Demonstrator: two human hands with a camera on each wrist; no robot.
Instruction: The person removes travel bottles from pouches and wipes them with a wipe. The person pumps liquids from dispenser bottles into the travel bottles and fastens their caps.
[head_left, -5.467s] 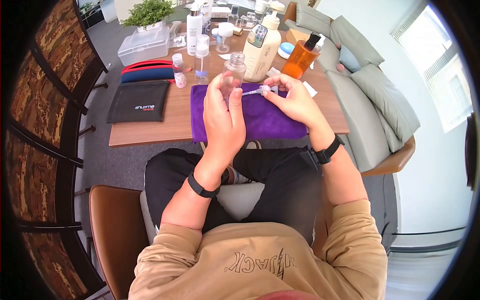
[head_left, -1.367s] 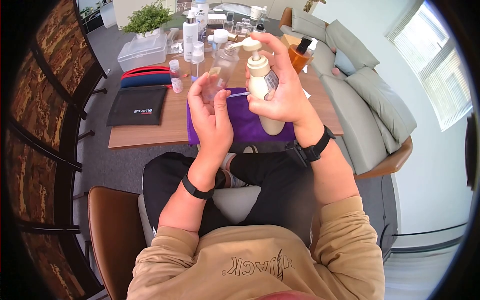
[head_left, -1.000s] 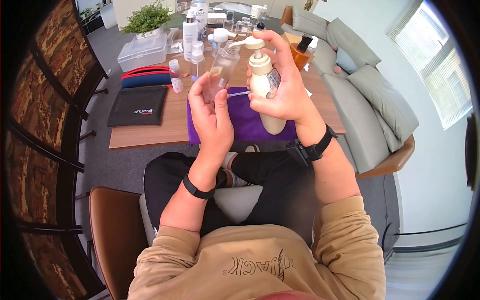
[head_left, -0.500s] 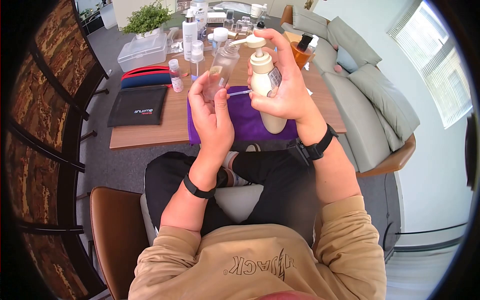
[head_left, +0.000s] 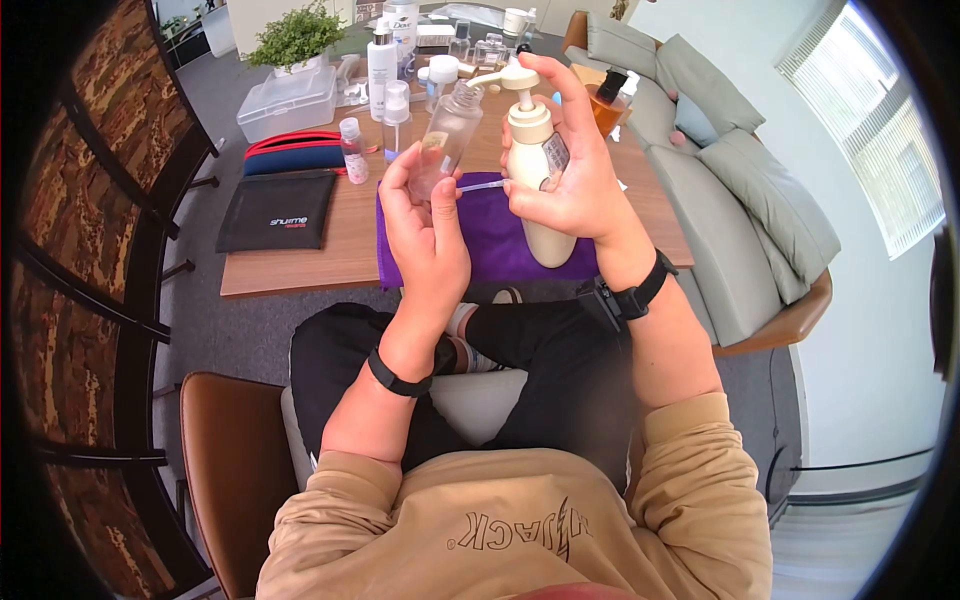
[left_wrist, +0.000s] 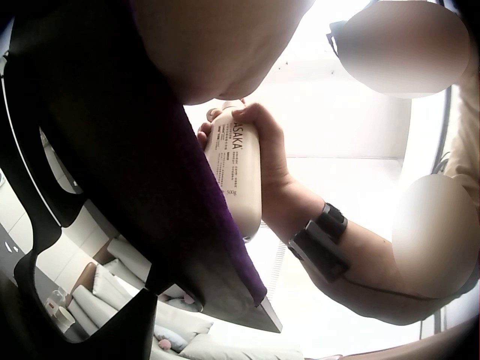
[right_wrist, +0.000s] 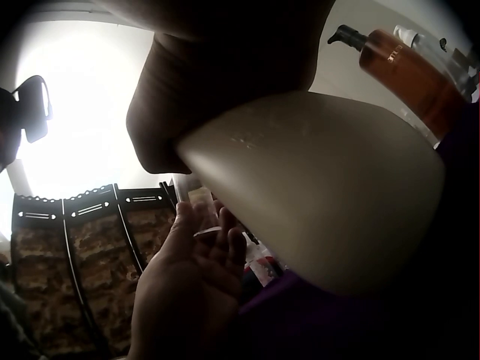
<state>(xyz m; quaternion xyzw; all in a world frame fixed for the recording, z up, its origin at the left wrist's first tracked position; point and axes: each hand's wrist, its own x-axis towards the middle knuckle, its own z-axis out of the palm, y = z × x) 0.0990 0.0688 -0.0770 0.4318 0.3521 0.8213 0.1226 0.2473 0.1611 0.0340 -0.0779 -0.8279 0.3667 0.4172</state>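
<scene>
My left hand [head_left: 428, 222] holds a clear, open-necked bottle [head_left: 452, 130], slightly tilted, a pale smear on its lower wall. A cream pump bottle [head_left: 530, 160] is gripped by my right hand [head_left: 575, 175], the index finger on top of its pump head [head_left: 513, 74]. The pump's spout reaches the clear bottle's mouth. A thin clear tube [head_left: 483, 187] spans from my left thumb to the right hand; I cannot tell which hand holds it. In the left wrist view the pump bottle [left_wrist: 236, 176] shows printed lettering; the right wrist view shows its smooth body [right_wrist: 322, 187] close up.
A purple towel [head_left: 490, 250] lies at the table's front. On the left are a black pouch [head_left: 275, 212], a small pink-tinted bottle [head_left: 353, 155] and a clear plastic box [head_left: 288, 108]. An amber pump bottle [head_left: 605, 115] stands back right; several bottles crowd the back.
The cream pump bottle stood on the table earlier; my right hand has since gripped it and brought its spout to the clear bottle. Over the last second both hands barely move, drifting slightly right.
</scene>
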